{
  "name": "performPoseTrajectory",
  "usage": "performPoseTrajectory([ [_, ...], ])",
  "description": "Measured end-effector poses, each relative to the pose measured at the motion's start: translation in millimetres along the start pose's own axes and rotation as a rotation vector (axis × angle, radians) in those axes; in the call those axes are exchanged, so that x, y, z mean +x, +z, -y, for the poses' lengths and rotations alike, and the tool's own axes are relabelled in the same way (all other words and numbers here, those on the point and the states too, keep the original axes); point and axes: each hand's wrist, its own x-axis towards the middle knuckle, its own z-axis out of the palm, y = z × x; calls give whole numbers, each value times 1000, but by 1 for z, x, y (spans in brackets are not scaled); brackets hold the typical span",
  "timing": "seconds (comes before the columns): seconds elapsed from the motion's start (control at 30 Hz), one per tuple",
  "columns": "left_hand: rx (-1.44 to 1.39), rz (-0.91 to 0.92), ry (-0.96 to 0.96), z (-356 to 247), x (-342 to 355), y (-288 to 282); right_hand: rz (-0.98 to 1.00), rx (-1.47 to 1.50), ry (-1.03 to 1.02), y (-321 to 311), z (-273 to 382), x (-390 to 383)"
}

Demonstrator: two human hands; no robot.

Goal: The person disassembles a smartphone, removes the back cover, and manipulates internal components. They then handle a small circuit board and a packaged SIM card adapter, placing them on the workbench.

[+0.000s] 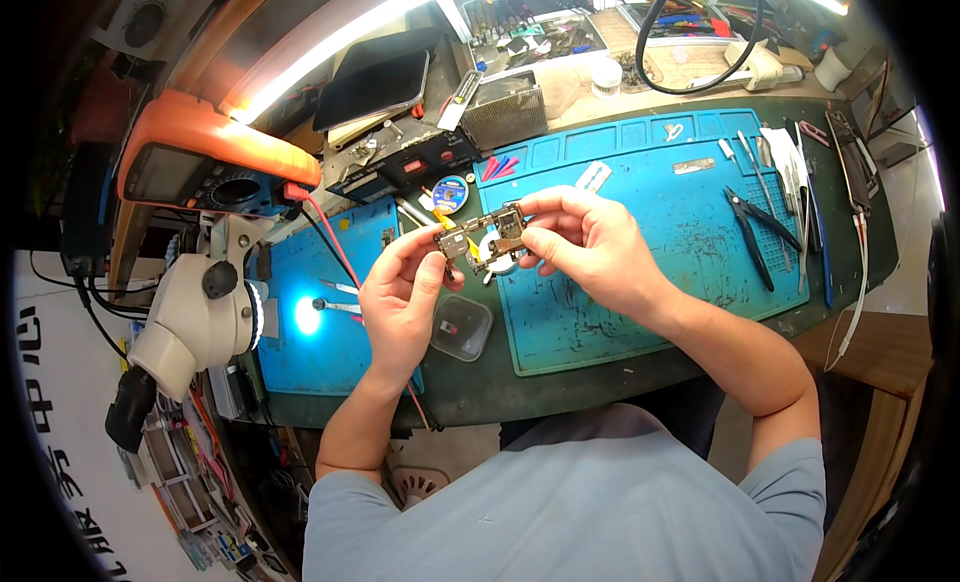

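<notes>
A small phone circuit board (454,244) with metal shields and narrow strips hangs in the air above the bench. Its left end is pinched between the thumb and forefinger of my left hand (398,294). At the other end, the thumb and fingers of my right hand (598,247) grip it too. Below the board, close to my left hand, lies a clear plastic box (462,328) with a small piece inside. A blue-labelled spool (450,194) sits just beyond the board. Behind the board, a white round item is partly hidden.
At left stand a white microscope (195,327) and an orange multimeter (215,147). Tweezers (340,307) lie under a bright light. On the blue mat (640,332) rest black-handled pliers (750,237) and several slim tools. A black power unit (400,164) stands at the back.
</notes>
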Motion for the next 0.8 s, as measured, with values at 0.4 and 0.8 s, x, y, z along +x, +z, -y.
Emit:
performPoseTrajectory([
  [0.4, 10, 9, 7, -1, -1, 1, -12, -49, -12, 0, 4, 0],
  [0.8, 23, 57, -2, -2, -3, 2, 7, -186, 12, -4, -2, 1],
])
